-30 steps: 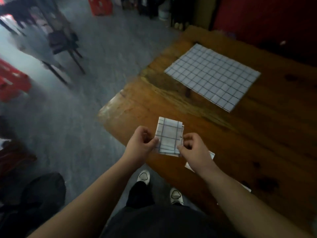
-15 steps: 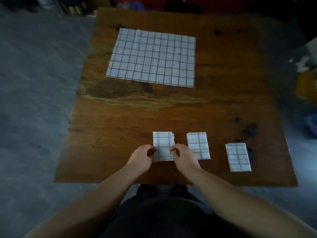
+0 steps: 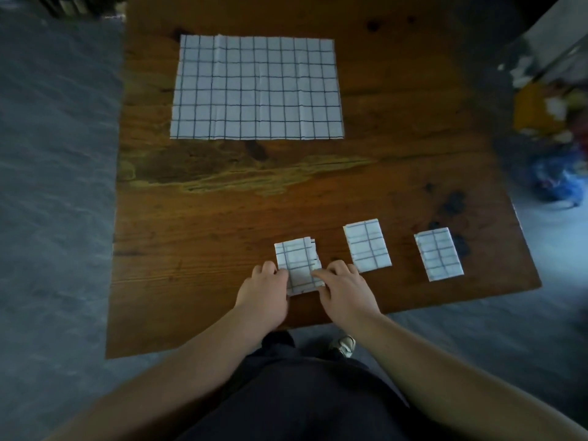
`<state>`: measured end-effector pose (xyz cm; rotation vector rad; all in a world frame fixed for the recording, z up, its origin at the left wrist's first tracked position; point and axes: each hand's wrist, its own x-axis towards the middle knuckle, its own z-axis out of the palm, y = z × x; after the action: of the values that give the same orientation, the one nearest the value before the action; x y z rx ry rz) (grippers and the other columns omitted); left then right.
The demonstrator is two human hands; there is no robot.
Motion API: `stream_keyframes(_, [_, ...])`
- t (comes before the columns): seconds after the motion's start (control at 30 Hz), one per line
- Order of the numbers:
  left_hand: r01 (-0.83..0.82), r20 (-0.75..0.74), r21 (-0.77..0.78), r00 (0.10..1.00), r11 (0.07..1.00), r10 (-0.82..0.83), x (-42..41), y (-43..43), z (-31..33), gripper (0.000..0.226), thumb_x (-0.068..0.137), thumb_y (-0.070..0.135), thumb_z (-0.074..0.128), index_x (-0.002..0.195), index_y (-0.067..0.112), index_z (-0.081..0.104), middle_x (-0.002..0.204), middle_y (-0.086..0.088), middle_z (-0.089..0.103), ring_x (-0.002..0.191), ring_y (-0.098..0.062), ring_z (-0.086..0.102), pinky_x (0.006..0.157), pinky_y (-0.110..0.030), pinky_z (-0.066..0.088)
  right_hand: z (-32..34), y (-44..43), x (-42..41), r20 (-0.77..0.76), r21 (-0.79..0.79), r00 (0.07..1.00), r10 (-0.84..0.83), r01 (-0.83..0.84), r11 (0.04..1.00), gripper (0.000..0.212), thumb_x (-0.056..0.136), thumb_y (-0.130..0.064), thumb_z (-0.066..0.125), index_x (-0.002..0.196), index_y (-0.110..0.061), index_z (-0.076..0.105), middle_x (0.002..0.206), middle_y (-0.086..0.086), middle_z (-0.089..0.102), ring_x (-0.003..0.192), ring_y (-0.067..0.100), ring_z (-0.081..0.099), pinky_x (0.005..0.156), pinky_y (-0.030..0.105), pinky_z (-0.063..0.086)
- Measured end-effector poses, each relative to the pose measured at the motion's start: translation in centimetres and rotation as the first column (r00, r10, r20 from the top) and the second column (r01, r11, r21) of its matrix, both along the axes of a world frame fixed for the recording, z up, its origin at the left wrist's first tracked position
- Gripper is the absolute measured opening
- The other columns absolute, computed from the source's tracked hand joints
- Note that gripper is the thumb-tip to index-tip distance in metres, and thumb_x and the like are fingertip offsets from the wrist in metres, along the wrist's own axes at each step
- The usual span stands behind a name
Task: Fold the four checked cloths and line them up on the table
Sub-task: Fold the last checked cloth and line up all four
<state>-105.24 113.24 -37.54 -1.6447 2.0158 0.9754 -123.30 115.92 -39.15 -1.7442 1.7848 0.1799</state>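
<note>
A folded checked cloth [image 3: 297,259] lies on the wooden table [image 3: 222,218] near its front edge. My left hand [image 3: 264,294] grips its lower left side and my right hand [image 3: 345,291] grips its lower right side. Two more folded checked cloths [image 3: 367,245] [image 3: 439,253] lie in a row to its right, apart from each other. One unfolded checked cloth [image 3: 257,87] is spread flat at the far side of the table.
Grey floor surrounds the table on the left and front. Blurred coloured objects [image 3: 553,148] sit on the floor at the right. My dark trousers and a shoe [image 3: 343,345] show below the table's front edge.
The view swung from the table's corner to face it squarely. Both hands brought the folded cloth down onto the table, left of the two folded ones.
</note>
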Motion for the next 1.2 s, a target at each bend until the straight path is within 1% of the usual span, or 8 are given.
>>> stream_keyframes(0.13, [0.105,0.011,-0.050,0.994,0.993,-0.104,-3.0,-1.3,2.4,0.049,0.097,0.023,0.056,0.144,0.020,0.042,0.142,-0.006,0.046,0.127,-0.025,0.046,0.101,-0.042,0.049,2.1,0.7,-3.3,0.000,-0.080,0.997,-0.078,0.077,0.994,0.046,0.103,-0.037,0.044,0.149,-0.034,0.039,0.148,-0.008,0.040,0.137,0.016,0.036,0.112,0.037,0.038])
stream_keyframes(0.27, [0.214,-0.025,-0.180,0.975,0.960,-0.222,-8.6,-2.2,5.3,0.052,0.102,0.030,0.049,0.152,0.019,0.035,0.154,-0.005,0.039,0.140,-0.026,0.039,0.111,-0.043,0.043,4.7,2.8,-8.8,-0.025,-0.181,0.976,-0.218,0.210,0.961,0.047,0.103,-0.038,0.044,0.149,-0.032,0.038,0.153,-0.008,0.039,0.144,0.016,0.030,0.117,0.039,0.032])
stream_keyframes(0.47, [0.389,-0.050,-0.307,0.905,0.869,-0.423,-21.4,-0.6,8.9,0.060,0.106,0.041,0.041,0.159,0.025,0.020,0.168,0.000,0.019,0.155,-0.023,0.015,0.122,-0.046,0.023,8.3,8.3,-20.2,-0.023,-0.317,0.903,-0.428,0.400,0.860,0.051,0.102,-0.040,0.046,0.151,-0.028,0.038,0.158,-0.005,0.036,0.149,0.018,0.025,0.119,0.042,0.029])
stream_keyframes(0.67, [0.506,-0.077,-0.369,0.820,0.780,-0.568,-36.4,4.4,12.0,0.065,0.105,0.047,0.038,0.161,0.027,0.013,0.170,0.001,0.012,0.156,-0.021,0.007,0.126,-0.043,0.016,11.6,15.6,-33.7,0.012,-0.400,0.823,-0.568,0.525,0.751,0.058,0.099,-0.042,0.048,0.154,-0.029,0.033,0.161,-0.006,0.031,0.152,0.017,0.019,0.121,0.041,0.025])
stream_keyframes(0.8, [0.540,-0.055,-0.458,0.776,0.707,-0.628,-47.2,8.3,14.2,0.066,0.104,0.050,0.039,0.161,0.028,0.014,0.169,0.001,0.013,0.155,-0.021,0.009,0.125,-0.041,0.012,13.5,20.5,-42.8,0.008,-0.453,0.772,-0.635,0.569,0.686,0.062,0.097,-0.039,0.050,0.155,-0.029,0.030,0.162,-0.005,0.029,0.152,0.018,0.019,0.122,0.040,0.024])
stream_keyframes(0.93, [0.577,-0.047,-0.538,0.707,0.614,-0.706,-57.1,11.3,15.4,0.066,0.103,0.053,0.039,0.160,0.029,0.016,0.169,0.002,0.017,0.155,-0.020,0.012,0.123,-0.037,0.013,15.6,24.7,-50.9,0.024,-0.481,0.687,-0.727,0.645,0.594,0.064,0.098,-0.040,0.050,0.157,-0.030,0.026,0.164,-0.004,0.026,0.153,0.018,0.016,0.123,0.039,0.020])
stream_keyframes(1.1, [0.614,-0.082,-0.539,0.643,0.577,-0.761,-67.3,12.4,15.8,0.066,0.101,0.053,0.041,0.160,0.029,0.020,0.168,0.001,0.020,0.155,-0.019,0.014,0.124,-0.036,0.014,17.3,27.1,-59.5,0.062,-0.534,0.585,-0.808,0.704,0.468,0.063,0.097,-0.040,0.055,0.155,-0.023,0.037,0.159,0.001,0.039,0.149,0.023,0.028,0.121,0.040,0.025])
stream_keyframes(1.2, [0.641,-0.065,-0.544,0.611,0.541,-0.789,-73.3,11.8,15.5,0.067,0.101,0.053,0.042,0.159,0.028,0.023,0.167,0.001,0.023,0.154,-0.020,0.016,0.122,-0.036,0.016,17.1,26.3,-65.0,0.084,-0.545,0.524,-0.847,0.736,0.401,0.063,0.095,-0.044,0.049,0.153,-0.022,0.040,0.157,0.004,0.043,0.148,0.026,0.032,0.120,0.044,0.029])
